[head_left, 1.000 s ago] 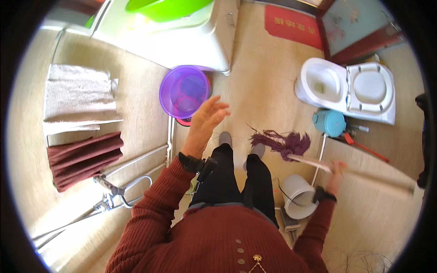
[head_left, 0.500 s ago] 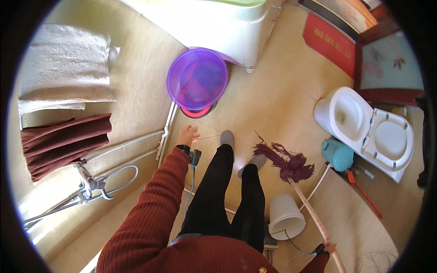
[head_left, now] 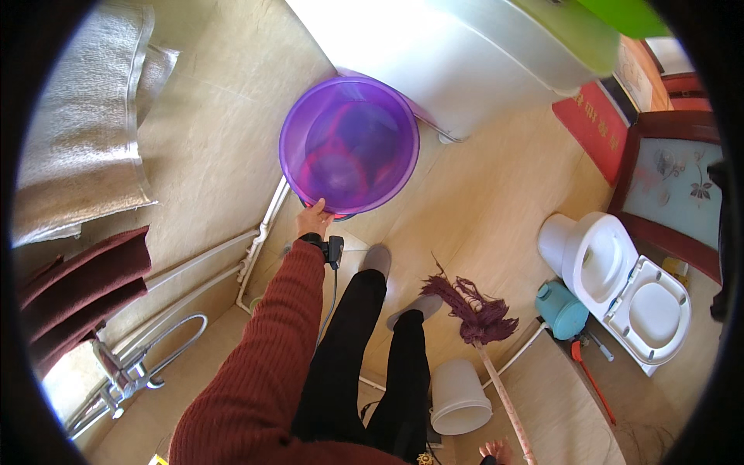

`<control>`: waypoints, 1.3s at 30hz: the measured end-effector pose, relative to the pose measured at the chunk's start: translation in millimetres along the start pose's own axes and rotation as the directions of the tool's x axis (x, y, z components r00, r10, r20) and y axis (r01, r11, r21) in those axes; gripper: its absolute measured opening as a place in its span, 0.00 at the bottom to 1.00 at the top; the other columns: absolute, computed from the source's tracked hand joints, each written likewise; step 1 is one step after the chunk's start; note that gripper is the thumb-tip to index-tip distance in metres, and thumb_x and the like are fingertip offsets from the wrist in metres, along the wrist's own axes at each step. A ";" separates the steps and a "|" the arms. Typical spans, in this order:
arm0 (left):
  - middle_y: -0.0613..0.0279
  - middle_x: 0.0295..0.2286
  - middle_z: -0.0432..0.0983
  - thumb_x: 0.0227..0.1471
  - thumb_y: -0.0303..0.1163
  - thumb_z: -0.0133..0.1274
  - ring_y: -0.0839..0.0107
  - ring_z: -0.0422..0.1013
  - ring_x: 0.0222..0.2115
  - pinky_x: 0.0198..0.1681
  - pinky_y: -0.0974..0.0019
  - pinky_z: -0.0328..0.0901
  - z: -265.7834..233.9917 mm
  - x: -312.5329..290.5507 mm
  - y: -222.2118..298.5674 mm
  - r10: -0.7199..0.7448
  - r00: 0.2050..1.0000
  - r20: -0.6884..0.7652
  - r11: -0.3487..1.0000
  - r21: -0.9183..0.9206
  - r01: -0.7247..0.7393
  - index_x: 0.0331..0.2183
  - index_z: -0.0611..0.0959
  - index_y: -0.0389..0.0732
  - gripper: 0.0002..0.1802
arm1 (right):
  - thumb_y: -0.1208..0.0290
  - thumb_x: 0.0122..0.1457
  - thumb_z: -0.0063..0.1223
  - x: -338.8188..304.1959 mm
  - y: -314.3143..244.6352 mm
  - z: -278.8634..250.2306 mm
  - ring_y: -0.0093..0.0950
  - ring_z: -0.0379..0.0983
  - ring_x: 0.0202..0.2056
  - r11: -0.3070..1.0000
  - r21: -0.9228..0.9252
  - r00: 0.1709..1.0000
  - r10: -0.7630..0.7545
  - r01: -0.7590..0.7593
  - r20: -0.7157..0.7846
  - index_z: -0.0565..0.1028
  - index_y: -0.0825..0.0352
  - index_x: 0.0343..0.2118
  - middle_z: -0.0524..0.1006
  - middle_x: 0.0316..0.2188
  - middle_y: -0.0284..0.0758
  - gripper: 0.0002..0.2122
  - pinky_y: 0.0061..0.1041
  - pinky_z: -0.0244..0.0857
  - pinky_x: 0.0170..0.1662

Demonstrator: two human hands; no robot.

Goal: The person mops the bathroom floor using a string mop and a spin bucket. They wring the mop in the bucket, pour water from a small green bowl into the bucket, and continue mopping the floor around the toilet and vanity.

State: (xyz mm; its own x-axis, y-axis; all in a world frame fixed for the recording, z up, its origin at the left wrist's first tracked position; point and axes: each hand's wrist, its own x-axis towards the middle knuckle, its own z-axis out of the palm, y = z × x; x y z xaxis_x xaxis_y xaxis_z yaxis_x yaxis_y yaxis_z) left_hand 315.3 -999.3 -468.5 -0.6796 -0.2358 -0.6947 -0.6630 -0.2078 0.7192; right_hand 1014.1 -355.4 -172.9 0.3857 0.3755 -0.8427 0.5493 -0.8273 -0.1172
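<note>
My left hand (head_left: 313,220) is at the near rim of a large purple plastic basin (head_left: 403,182), its fingers pressed on the edge. A red-and-dark round shape shows through the basin's bottom. At the lower edge of the view, my right hand (head_left: 496,451) is partly visible with its fingers apart, just left of a mop's wooden handle (head_left: 502,391). The mop's dark maroon strands (head_left: 484,318) hang in a bundle at the far end of the handle, close to my right shoe (head_left: 418,308).
A white washing machine (head_left: 465,70) stands beyond the basin. Right lie a toilet (head_left: 604,256), a teal bin (head_left: 562,310) and a red-handled tool (head_left: 597,384). A white bucket (head_left: 459,395) is near my legs. Pipes (head_left: 260,240), a faucet (head_left: 128,376) and towels (head_left: 85,116) line the left wall.
My left hand has moved forward onto the basin's rim. My right hand, earlier around the mop handle, has come off it and is now to its left. The view has shifted.
</note>
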 end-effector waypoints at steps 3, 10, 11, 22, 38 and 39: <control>0.54 0.34 0.81 0.62 0.35 0.54 0.65 0.77 0.29 0.28 0.63 0.72 7.4 10.7 0.6 0.000 1.000 -0.030 0.999 0.034 0.001 0.44 0.79 0.29 0.17 | 0.53 0.66 0.50 -46.7 -15.7 88.2 0.37 0.70 0.51 0.981 -0.183 0.987 -0.035 0.064 0.157 0.63 0.60 0.60 0.66 0.56 0.34 0.24 0.49 0.70 0.46; 0.54 0.30 0.80 0.55 0.27 0.57 0.63 0.75 0.25 0.23 0.63 0.68 21.5 20.8 -15.8 -0.010 0.999 0.035 0.988 -0.154 0.015 0.36 0.82 0.33 0.08 | 0.58 0.66 0.52 -161.3 -76.6 320.4 0.38 0.73 0.53 0.848 -0.382 0.875 -0.177 0.368 0.450 0.62 0.66 0.61 0.70 0.56 0.40 0.26 0.45 0.74 0.47; 0.53 0.30 0.79 0.53 0.26 0.57 0.62 0.75 0.25 0.23 0.63 0.68 17.3 19.9 -22.7 0.059 0.997 0.042 0.998 0.034 -0.060 0.36 0.82 0.33 0.08 | 0.58 0.66 0.52 -169.7 -83.2 346.4 0.37 0.73 0.53 0.815 -0.424 0.866 -0.175 0.394 0.469 0.62 0.67 0.61 0.70 0.57 0.40 0.26 0.43 0.74 0.47; 0.54 0.34 0.78 0.47 0.17 0.52 0.61 0.75 0.32 0.40 0.58 0.73 -14.8 -63.6 -46.5 -0.233 0.972 0.021 0.799 -0.566 0.203 0.38 0.78 0.34 0.13 | 0.62 0.67 0.50 -161.2 -110.8 500.9 0.30 0.77 0.47 0.463 -0.604 0.711 -0.085 0.649 0.698 0.64 0.70 0.60 0.75 0.52 0.40 0.23 0.31 0.72 0.47; 0.53 0.47 0.75 0.42 0.16 0.50 0.51 0.73 0.49 0.57 0.48 0.68 -109.8 -337.3 -112.0 -0.434 0.868 -0.242 0.695 -0.703 0.152 0.53 0.73 0.34 0.32 | 0.62 0.63 0.53 -79.0 -85.3 745.8 0.28 0.78 0.35 -0.213 -0.359 0.387 0.111 0.909 0.915 0.72 0.72 0.49 0.76 0.34 0.34 0.18 0.24 0.73 0.40; 0.54 0.48 0.75 0.42 0.16 0.51 0.51 0.73 0.49 0.58 0.48 0.68 -111.5 -345.6 -121.3 -0.444 0.862 -0.247 0.673 -0.726 0.138 0.53 0.73 0.34 0.32 | 0.61 0.63 0.54 -82.5 -79.7 766.0 0.31 0.78 0.38 -0.100 -0.477 0.486 0.098 0.873 0.868 0.70 0.72 0.52 0.77 0.38 0.37 0.21 0.29 0.73 0.42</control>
State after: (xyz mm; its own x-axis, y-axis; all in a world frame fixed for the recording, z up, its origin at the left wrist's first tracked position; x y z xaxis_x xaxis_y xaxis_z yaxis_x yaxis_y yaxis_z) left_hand 665.6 -998.4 -314.0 -0.2139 -0.3455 -0.9137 -0.3125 -0.8620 0.3991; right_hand 370.8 -640.4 -496.5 -0.4026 -0.2611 -0.8773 0.6356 0.6100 -0.4732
